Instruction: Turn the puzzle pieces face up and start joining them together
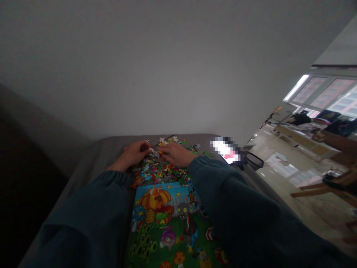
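Observation:
A heap of loose jigsaw puzzle pieces [158, 172] in many colours lies on a grey cloth-covered surface. My left hand [133, 154] rests at the heap's left side, thumb and forefinger closed on a pale puzzle piece [151, 150]. From the right, my right hand [178, 153] reaches over the pieces with its fingers apart, touching the heap; no piece shows clearly in it. Nearer to me lies a picture sheet [156, 223] with a cartoon pumpkin, a zombie and mushrooms. My right sleeve covers part of its right edge.
A lit phone [227, 150], its screen blurred out, lies at the right edge of the grey surface [117, 143], beside a black-framed object [253, 160]. A pale wall [178, 82] rises behind. Wooden furniture [320, 191] stands on the floor at right.

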`<state>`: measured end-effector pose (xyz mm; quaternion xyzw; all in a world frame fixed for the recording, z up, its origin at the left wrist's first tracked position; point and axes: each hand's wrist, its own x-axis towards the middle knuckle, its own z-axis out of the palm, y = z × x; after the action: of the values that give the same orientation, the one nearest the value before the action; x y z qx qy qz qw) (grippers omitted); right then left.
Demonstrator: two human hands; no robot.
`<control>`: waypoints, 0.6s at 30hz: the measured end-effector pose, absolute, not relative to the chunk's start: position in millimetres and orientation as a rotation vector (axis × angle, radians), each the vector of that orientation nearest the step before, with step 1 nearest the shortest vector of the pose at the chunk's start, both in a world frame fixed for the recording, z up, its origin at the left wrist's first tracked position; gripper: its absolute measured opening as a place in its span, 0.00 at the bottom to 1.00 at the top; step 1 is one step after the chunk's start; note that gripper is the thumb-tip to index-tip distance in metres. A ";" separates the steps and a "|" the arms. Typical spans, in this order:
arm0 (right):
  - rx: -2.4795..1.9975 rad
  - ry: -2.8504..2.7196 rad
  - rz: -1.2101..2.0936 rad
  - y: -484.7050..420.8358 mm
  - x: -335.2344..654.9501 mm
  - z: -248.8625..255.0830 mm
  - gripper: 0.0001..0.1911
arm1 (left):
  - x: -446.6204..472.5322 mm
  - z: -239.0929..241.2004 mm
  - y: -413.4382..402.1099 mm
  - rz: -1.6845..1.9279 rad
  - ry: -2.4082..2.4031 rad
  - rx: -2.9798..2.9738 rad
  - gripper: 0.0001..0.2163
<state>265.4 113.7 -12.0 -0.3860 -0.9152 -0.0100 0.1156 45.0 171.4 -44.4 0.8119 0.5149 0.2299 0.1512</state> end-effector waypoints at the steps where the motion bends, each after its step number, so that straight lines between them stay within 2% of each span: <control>1: -1.099 -2.720 -0.027 114.5 257.4 -14.5 0.17 | 44.4 -43.6 172.0 0.683 1.468 2.312 0.13; 8: -1.193 -2.725 0.011 120.6 259.6 -30.0 0.18 | 39.4 -41.0 172.5 0.814 1.534 2.255 0.14; 13: -1.214 -2.742 -0.020 119.0 273.3 -23.0 0.16 | 41.7 -42.4 168.1 0.810 1.633 2.348 0.15; 18: -1.300 -2.672 -0.038 114.6 272.7 -20.9 0.14 | 61.4 -45.0 155.6 0.676 1.487 2.537 0.14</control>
<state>272.7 114.6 -20.9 -0.4358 -0.8959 -0.0127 0.0848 61.4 155.6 -45.0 0.8392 0.4919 0.2234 0.0619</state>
